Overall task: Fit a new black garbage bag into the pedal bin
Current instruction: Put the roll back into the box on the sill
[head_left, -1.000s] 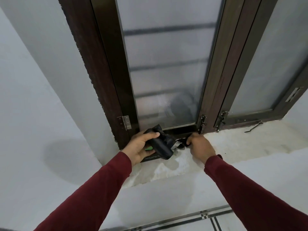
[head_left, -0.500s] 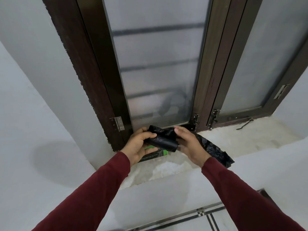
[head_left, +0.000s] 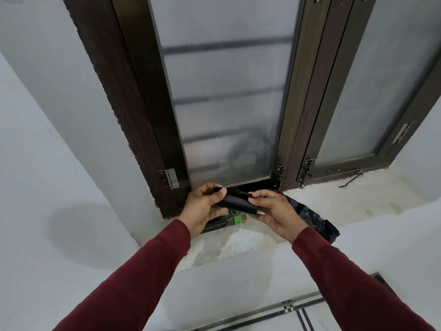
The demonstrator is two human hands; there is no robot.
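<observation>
A roll of black garbage bags (head_left: 238,203) was held between both hands above a window sill (head_left: 358,206), its dark cylinder lying slantwise from upper left to lower right. The left hand (head_left: 202,206) gripped the roll's upper end, thumb curled over the top and fingers wrapped beneath. The right hand (head_left: 274,211) pinched the lower end, fingertips (head_left: 256,195) on the roll's top edge and the palm cupped under it. A loose, crinkled length of black bag (head_left: 312,218) trailed from behind the right hand and lay on the sill to that hand's right, one corner reaching the sill's front edge. Both arms wore dark red sleeves (head_left: 143,278) that ran back toward the camera.

Just under the left hand, a black and green carton (head_left: 226,222) rested on the sill, partly covered by the palm; its print was too small to read. Beyond the hands stood a dark brown wooden window frame (head_left: 133,99) with frosted panes (head_left: 226,103), horizontal bars showing faintly through the glass. A metal hinge (head_left: 170,179) sat on the frame left of the left hand, and latches (head_left: 281,174) were fixed at the frame's foot above the right hand. A hook stay (head_left: 350,179) lay on the sill farther right. White walls (head_left: 47,163) flanked the window, and a strip of tiled floor (head_left: 298,314) showed between the forearms. The pedal bin did not appear in the head view.
</observation>
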